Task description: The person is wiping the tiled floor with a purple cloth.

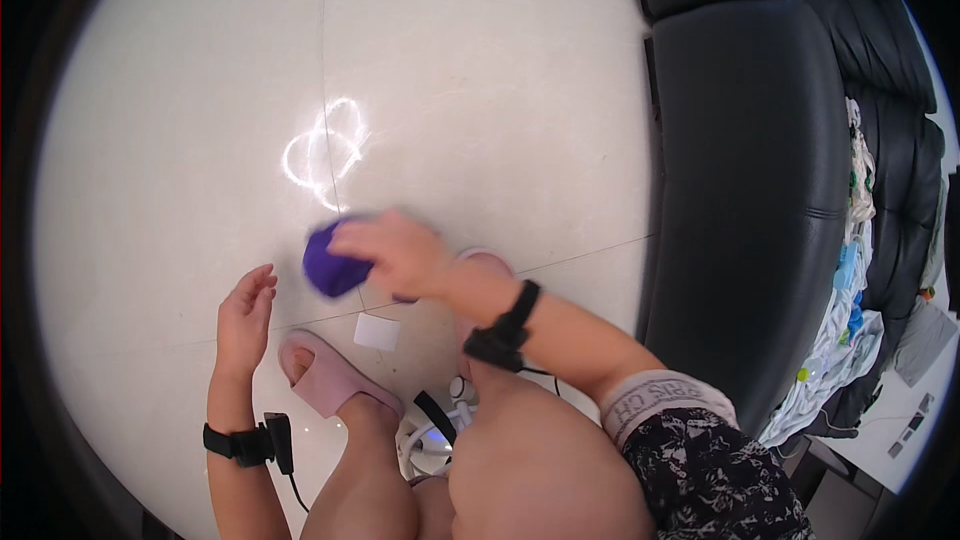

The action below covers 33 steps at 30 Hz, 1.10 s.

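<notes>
A rounded purple object [335, 262], perhaps cloth, is gripped by my right hand [401, 251] above the pale tiled floor. Motion blur hides its details, and my fingers cover its right side. To the left, my left hand [245, 304] hovers with loosely bent fingers and nothing in it, apart from the purple object. Below the purple object, a small white square [376, 332], like a piece of paper, lies on the floor near a tile joint. It is close to the pink slipper [326, 379] on my left foot.
A black padded sofa [742, 187] stands along the right, with crumpled clothes [844, 330] on it. White tubular legs [459, 412] and a black strap [435, 416] show between my legs. Bright reflected light [326, 154] marks the floor ahead. Each wrist wears a black strapped device with a cable.
</notes>
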### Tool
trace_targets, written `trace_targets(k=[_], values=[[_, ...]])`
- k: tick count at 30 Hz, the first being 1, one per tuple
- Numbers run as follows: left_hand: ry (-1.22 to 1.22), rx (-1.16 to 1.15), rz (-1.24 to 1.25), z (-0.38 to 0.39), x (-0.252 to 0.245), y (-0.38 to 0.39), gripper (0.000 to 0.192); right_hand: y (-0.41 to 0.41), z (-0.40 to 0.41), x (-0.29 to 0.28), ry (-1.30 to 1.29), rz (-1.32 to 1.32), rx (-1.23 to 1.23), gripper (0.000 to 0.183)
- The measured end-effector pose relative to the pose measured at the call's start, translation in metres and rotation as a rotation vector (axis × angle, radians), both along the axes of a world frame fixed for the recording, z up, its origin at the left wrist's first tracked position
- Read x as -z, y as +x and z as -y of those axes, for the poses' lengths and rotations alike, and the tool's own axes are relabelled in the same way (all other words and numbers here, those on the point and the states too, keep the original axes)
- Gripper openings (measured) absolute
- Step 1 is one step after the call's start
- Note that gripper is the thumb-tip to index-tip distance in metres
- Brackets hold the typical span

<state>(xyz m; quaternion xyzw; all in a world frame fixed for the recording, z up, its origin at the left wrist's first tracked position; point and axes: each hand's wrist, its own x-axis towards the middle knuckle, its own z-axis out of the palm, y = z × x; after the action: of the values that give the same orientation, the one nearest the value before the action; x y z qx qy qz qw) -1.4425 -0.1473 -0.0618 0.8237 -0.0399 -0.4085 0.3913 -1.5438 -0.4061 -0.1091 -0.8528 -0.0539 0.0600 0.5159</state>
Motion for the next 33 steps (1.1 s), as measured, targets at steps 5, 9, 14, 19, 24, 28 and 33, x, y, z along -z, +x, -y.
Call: trace_targets(k=[5, 9, 14, 19, 24, 28, 33], values=[[0.027, 0.073, 0.064, -0.006, 0.02, -0.001, 0.034, -0.027, 0.137, 0.015, -0.585, -0.019, 0.614, 0.075], [0.147, 0.225, 0.135, 0.02, 0.02, 0.013, 0.039, 0.016, 0.139, -0.002, -0.763, -0.507, 0.721, 0.076], [0.412, 0.61, 0.417, 0.053, 0.025, 0.025, 0.065, 0.031, 0.082, 0.005, -0.758, -0.411, 0.331, 0.077], [0.641, 0.771, 0.289, 0.082, 0.019, 0.027, 0.074, -0.007, 0.104, -0.012, -0.811, -0.499, 0.277, 0.081], [0.72, 0.854, 0.255, 0.093, 0.006, 0.036, 0.073, 0.061, 0.129, -0.014, -0.758, -0.42, 0.465, 0.066], [0.807, 0.926, 0.214, 0.091, 0.009, 0.036, 0.072, 0.033, 0.086, -0.008, -0.697, -0.471, 0.246, 0.073], [0.826, 0.984, 0.227, 0.085, 0.005, 0.038, 0.075, -0.01, 0.11, -0.023, -0.758, -0.523, 0.213, 0.08]])
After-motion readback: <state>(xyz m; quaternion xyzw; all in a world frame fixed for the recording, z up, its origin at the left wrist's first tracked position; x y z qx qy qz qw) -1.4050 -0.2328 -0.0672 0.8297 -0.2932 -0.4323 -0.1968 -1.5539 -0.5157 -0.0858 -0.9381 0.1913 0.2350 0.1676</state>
